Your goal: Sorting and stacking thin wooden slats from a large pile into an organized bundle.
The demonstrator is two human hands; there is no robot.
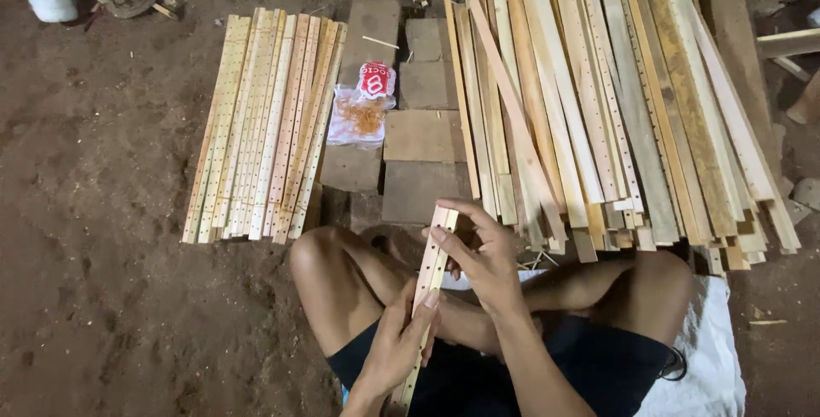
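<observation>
I sit cross-legged on the dirt floor and hold a narrow wooden slat with a row of small holes along it, upright over my lap. My left hand grips its lower part. My right hand wraps its upper end, fingers curled over the top. My bare knees frame the slat on both sides.
A stack of perforated slats lies on the ground at the left. A larger, loose pile of plain wooden strips lies at the right. Between them are flat stone blocks and a plastic bag with small orange pieces. White cloth lies under me.
</observation>
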